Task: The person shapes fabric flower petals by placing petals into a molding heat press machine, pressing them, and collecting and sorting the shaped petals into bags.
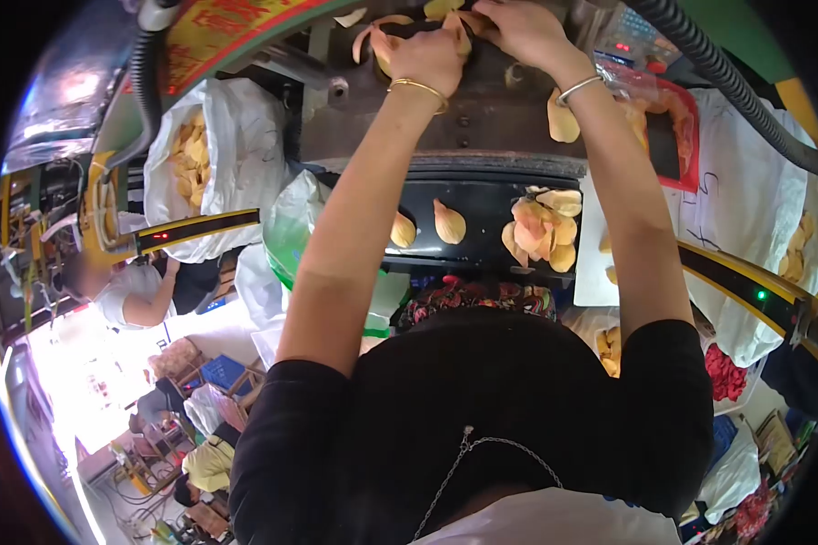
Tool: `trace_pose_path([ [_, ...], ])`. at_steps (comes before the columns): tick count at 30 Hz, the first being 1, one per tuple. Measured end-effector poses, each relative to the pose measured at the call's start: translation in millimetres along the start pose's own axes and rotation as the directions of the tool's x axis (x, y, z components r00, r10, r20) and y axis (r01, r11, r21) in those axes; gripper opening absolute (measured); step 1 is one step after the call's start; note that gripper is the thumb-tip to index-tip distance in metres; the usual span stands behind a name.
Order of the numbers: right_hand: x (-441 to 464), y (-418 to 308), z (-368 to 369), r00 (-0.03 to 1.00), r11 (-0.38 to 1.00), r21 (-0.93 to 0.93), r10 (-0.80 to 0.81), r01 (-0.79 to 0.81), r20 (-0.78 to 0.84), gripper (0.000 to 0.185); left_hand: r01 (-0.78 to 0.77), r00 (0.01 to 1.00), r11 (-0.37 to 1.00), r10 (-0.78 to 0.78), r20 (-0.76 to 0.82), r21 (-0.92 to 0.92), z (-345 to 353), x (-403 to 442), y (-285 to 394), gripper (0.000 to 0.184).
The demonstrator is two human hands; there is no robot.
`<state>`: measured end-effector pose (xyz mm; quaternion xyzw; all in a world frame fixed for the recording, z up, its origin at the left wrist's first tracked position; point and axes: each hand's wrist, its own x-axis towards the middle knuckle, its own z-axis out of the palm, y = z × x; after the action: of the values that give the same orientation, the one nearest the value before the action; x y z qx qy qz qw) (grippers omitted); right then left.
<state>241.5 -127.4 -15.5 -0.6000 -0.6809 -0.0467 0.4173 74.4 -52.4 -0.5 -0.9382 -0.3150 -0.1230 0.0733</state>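
Observation:
My left hand is at the top of the view, over a dark metal plate. Its fingers are curled and mostly hidden, among peach-yellow petal-shaped pieces. To its right, my right hand has its fingertips together at the edge of another petal-shaped piece. A single pale petal lies by my right wrist. Closer to my body, a black tray holds a pile of petals and two separate pieces.
A white sack of petals stands at left, another sack at right. A red-rimmed tray lies beyond my right forearm. Yellow-black bars flank the tray on both sides. Hoses hang above. Other people are at left.

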Motion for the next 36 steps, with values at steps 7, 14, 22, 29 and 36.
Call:
trace_pose_path([
  [7,6,52,22,0.942,0.949,-0.047,0.316,-0.313,0.112,0.033,-0.023,0.946,0.990,0.066,0.317,-0.140,-17,13,-12,0.026],
  [14,6,-26,18,0.937,0.900,-0.326,0.335,-0.288,0.099,0.038,-0.057,0.920,0.994,0.089,0.381,-0.097,-11,12,-14,0.025],
  [22,5,-26,19,0.944,0.918,-0.260,0.324,-0.299,0.059,0.046,-0.016,0.999,0.991,0.020,0.032,-0.130,-7,33,-48,0.022],
  [29,10,-36,14,0.928,0.870,-0.392,0.361,-0.299,0.094,0.048,-0.049,0.989,0.956,0.005,-0.150,-0.289,-2,48,-41,0.028],
  [36,8,-24,-3,0.895,0.903,-0.168,0.420,-0.395,0.154,0.056,-0.254,0.961,0.922,0.208,-0.181,-0.292,-22,53,-33,0.032],
])
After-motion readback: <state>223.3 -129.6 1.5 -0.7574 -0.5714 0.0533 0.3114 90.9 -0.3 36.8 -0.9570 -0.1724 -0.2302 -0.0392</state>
